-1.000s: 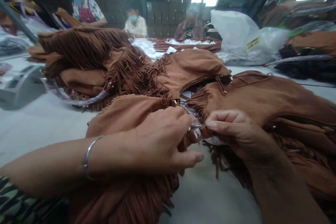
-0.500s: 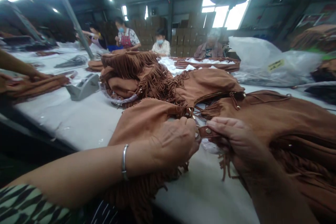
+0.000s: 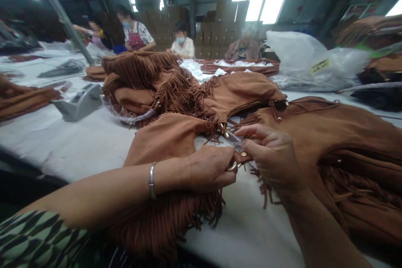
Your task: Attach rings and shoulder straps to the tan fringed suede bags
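Observation:
A short brown leather strap (image 3: 242, 157) with a round metal stud stretches between my hands. My left hand (image 3: 210, 168) is closed on its left end, where a gold-coloured metal ring (image 3: 233, 166) sticks out beside the fingers. My right hand (image 3: 270, 155) pinches the other end, thumb and forefinger bent; a strip of clear plastic wrap (image 3: 235, 140) shows by its fingertips. Beneath and behind my left forearm lies a brown fringed bag (image 3: 165, 136), with a metal clasp (image 3: 224, 130) at its top corner. To the right of my right hand lies another brown bag (image 3: 307, 134).
More fringed bags (image 3: 141, 71) are heaped across the white table (image 3: 78, 150). A grey tape dispenser (image 3: 78, 102) stands on the left. Clear plastic bags (image 3: 314, 63) lie at the back right. Several people (image 3: 135, 35) are at the far side; a person's hand (image 3: 14, 88) is at the left edge.
My right hand has shifted its grip, its fingers now curled closer to the stud. My left hand has turned slightly, bringing the metal ring into sight. The whole view has swung a little.

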The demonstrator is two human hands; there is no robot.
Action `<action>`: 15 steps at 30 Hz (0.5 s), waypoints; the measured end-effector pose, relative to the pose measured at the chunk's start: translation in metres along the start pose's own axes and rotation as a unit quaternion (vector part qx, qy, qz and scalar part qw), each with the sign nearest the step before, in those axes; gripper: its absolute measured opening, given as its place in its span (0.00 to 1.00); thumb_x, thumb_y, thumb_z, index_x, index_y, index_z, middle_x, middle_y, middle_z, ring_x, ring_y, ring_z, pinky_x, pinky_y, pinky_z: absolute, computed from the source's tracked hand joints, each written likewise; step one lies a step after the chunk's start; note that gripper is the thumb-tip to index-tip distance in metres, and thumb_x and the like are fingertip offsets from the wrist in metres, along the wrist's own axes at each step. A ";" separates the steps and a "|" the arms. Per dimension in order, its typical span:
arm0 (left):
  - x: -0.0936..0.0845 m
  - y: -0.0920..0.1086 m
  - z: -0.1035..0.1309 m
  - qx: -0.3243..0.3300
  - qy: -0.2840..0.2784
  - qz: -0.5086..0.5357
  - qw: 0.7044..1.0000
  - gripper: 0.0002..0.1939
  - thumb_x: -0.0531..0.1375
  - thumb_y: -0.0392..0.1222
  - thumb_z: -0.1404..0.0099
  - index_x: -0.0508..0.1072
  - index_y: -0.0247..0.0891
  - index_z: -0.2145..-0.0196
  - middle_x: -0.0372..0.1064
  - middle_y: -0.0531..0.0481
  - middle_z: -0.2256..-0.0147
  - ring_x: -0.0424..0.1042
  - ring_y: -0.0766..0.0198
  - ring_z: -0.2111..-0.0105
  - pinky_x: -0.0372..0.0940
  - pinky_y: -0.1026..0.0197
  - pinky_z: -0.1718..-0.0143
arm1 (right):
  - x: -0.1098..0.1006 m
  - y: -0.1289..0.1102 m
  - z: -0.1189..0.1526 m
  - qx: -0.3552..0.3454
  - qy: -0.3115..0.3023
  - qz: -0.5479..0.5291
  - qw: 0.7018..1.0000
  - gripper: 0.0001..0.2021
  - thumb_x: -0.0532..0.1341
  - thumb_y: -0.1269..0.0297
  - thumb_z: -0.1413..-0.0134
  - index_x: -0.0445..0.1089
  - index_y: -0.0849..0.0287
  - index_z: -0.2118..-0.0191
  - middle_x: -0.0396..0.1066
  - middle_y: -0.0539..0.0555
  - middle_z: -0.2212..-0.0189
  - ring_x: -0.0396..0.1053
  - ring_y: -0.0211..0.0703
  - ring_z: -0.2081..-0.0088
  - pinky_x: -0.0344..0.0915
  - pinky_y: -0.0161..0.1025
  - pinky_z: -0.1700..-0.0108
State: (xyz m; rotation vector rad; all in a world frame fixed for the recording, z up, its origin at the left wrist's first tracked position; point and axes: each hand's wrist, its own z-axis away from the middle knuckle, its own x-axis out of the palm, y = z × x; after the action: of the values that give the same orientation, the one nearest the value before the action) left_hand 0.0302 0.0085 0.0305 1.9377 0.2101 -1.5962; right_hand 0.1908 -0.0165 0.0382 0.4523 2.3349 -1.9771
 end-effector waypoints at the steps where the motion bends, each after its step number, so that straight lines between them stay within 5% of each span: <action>1: 0.002 -0.002 0.000 0.010 0.004 0.014 1.000 0.06 0.50 0.42 0.39 0.61 0.36 0.66 0.65 0.49 0.72 0.62 0.63 0.74 0.55 0.61 0.74 | 0.001 0.004 -0.003 0.017 -0.015 -0.019 1.000 0.06 0.60 0.72 0.60 0.72 0.62 0.70 0.62 0.45 0.87 0.58 0.33 0.85 0.51 0.29 0.83; 6: 0.009 -0.011 0.000 0.043 0.015 0.090 0.995 0.05 0.53 0.40 0.42 0.60 0.37 0.68 0.62 0.53 0.75 0.57 0.67 0.77 0.51 0.63 0.76 | 0.006 0.017 -0.012 0.107 -0.107 -0.140 0.979 0.05 0.63 0.71 0.62 0.70 0.63 0.73 0.62 0.44 0.85 0.55 0.29 0.85 0.50 0.27 0.82; 9: 0.007 -0.010 -0.001 0.014 0.027 0.143 0.989 0.07 0.55 0.41 0.42 0.63 0.37 0.67 0.64 0.53 0.74 0.60 0.67 0.75 0.53 0.64 0.74 | 0.001 0.017 -0.012 0.126 -0.094 -0.161 0.974 0.07 0.65 0.69 0.62 0.70 0.63 0.72 0.64 0.45 0.85 0.58 0.29 0.85 0.53 0.27 0.83; 12: -0.003 -0.005 0.007 -0.067 0.013 0.178 0.982 0.27 0.61 0.51 0.45 0.62 0.36 0.51 0.69 0.47 0.62 0.68 0.61 0.66 0.62 0.61 0.66 | -0.011 0.014 -0.011 0.118 -0.023 -0.164 0.979 0.08 0.67 0.68 0.64 0.70 0.61 0.72 0.65 0.45 0.86 0.59 0.30 0.87 0.54 0.27 0.85; 15: -0.014 -0.001 0.030 -0.134 -0.013 0.115 0.984 0.47 0.65 0.55 0.51 0.51 0.36 0.40 0.61 0.38 0.46 0.64 0.49 0.50 0.60 0.52 0.52 | -0.023 0.012 -0.011 0.085 0.024 -0.170 0.981 0.08 0.68 0.69 0.64 0.72 0.61 0.72 0.68 0.46 0.84 0.62 0.31 0.87 0.56 0.27 0.86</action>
State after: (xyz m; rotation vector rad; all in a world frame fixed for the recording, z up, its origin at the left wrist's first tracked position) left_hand 0.0003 -0.0033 0.0408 1.6699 0.1731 -1.3653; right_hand 0.2176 -0.0084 0.0336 0.1092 2.4163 -2.3507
